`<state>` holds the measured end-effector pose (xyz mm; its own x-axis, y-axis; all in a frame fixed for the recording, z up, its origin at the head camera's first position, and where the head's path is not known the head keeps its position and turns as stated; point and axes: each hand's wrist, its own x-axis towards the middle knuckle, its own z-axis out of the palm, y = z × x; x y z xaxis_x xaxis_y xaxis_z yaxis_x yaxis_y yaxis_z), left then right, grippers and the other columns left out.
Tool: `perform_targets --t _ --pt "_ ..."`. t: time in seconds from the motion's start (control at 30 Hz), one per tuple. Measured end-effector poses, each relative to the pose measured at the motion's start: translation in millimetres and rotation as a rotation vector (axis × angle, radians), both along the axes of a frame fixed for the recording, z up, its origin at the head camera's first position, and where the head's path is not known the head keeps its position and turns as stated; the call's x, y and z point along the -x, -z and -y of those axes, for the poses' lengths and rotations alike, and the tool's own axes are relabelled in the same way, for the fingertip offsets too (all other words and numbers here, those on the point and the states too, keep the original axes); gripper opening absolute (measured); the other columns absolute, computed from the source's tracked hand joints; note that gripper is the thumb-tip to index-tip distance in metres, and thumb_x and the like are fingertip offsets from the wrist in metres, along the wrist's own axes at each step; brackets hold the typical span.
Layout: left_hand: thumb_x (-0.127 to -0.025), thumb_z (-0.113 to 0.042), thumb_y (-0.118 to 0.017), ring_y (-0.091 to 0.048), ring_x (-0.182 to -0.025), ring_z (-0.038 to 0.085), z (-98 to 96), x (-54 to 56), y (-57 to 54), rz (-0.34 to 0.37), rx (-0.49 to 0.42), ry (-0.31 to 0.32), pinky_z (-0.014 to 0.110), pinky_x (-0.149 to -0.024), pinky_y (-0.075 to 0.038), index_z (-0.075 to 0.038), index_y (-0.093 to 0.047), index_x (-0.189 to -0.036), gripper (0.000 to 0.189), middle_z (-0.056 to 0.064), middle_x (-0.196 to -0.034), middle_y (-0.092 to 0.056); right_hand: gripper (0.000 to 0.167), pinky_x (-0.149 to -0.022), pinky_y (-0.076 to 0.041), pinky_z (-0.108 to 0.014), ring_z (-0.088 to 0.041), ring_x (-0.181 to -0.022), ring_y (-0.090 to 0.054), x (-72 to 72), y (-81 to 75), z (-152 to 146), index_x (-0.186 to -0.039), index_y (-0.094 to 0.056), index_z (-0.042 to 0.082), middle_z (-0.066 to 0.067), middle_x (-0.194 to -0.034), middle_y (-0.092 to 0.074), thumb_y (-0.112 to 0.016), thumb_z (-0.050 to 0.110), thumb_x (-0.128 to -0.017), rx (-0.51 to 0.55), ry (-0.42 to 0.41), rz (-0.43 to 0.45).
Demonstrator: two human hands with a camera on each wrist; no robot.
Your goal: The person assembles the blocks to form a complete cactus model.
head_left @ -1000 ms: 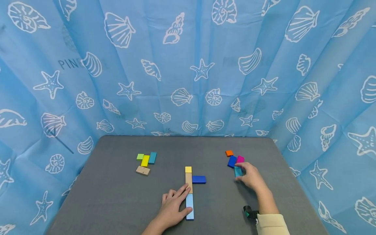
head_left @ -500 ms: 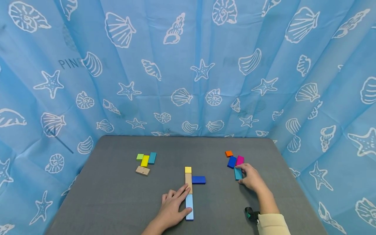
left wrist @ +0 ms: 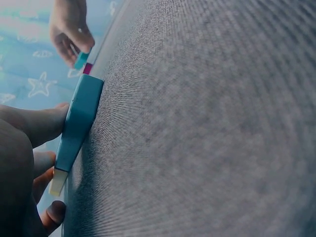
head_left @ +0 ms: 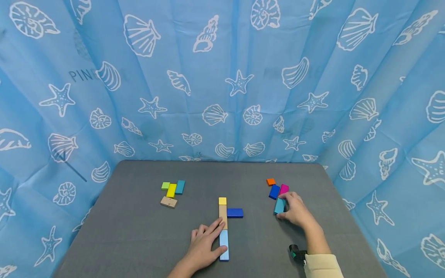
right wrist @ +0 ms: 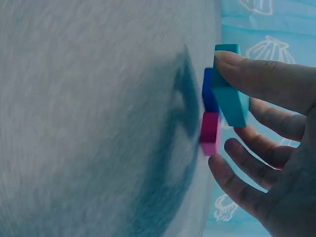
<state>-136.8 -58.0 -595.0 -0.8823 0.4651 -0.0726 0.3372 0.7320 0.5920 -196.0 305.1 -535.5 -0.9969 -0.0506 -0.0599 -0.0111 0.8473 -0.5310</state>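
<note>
item: right hand (head_left: 297, 210), pinching a teal block (head_left: 279, 206) between thumb and fingers; from where i stand it looks raised off the grey table (head_left: 139, 235), near the blue block (head_left: 274, 191) and magenta block (head_left: 284, 188).
item: left hand (head_left: 206, 246), grasping nothing; fingertips on the tan block (head_left: 223, 211), thumb on the light-blue block (head_left: 224, 238), mid-table.
handling note: the end-to-end pinch seems sound; best carried level, clear of its neighbours, with only light left-hand pressure.
</note>
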Motion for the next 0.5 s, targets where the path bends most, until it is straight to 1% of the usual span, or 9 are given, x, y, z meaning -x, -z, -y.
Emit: perform_targets --t 0.13,0.23,0.33,0.5 --pt "-0.093 -0.067 -0.054 -0.039 -0.101 0.017 0.2 -0.3 -2.1 -0.002 -0.006 0.004 0.045 -0.08 -0.026 -0.03 -0.04 -0.156 0.075 -0.012 -0.163 -0.034 0.064 -0.102 -0.041 -0.064 -0.044 -0.122 -0.051 1.4 -5.3 8 -0.134 -0.056 -0.002 -0.027 -0.137 -0.054 -0.086 0.011 -0.079 0.034 -0.041 -0.02" --pt "-0.093 -0.067 -0.054 -0.038 -0.101 0.017 0.2 -0.8 -3.1 0.002 -0.012 0.0 0.045 -0.08 -0.025 -0.029 -0.041 -0.156 0.075 -0.012 -0.163 -0.034 0.067 -0.101 -0.043 -0.062 -0.044 -0.122 -0.054 4.1 -9.2 15 -0.138 -0.055 -0.002 -0.028 -0.138 -0.055 -0.085 0.012 -0.08 0.037 -0.064 -0.039" --pt "-0.092 -0.068 -0.054 -0.038 -0.1 0.016 0.0 -1.1 -2.1 0.004 -0.016 -0.008 0.044 -0.08 -0.024 -0.03 -0.041 -0.155 0.075 -0.013 -0.163 -0.034 0.068 -0.099 -0.046 -0.06 -0.042 -0.118 -0.056 7.9 -12.1 23 -0.139 -0.055 -0.002 -0.027 -0.139 -0.055 -0.085 0.015 -0.081 0.036 -0.073 -0.048" --pt "-0.092 -0.069 -0.054 -0.038 -0.1 0.016 0.2 -0.7 0.9 0.012 -0.02 -0.016 0.045 -0.08 -0.024 -0.032 -0.041 -0.155 0.075 -0.015 -0.163 -0.033 0.064 -0.1 -0.046 -0.059 -0.041 -0.12 -0.056 13.9 -11.9 35 -0.137 -0.058 0.0 -0.024 -0.138 -0.056 -0.085 0.015 -0.081 0.046 -0.102 -0.068"
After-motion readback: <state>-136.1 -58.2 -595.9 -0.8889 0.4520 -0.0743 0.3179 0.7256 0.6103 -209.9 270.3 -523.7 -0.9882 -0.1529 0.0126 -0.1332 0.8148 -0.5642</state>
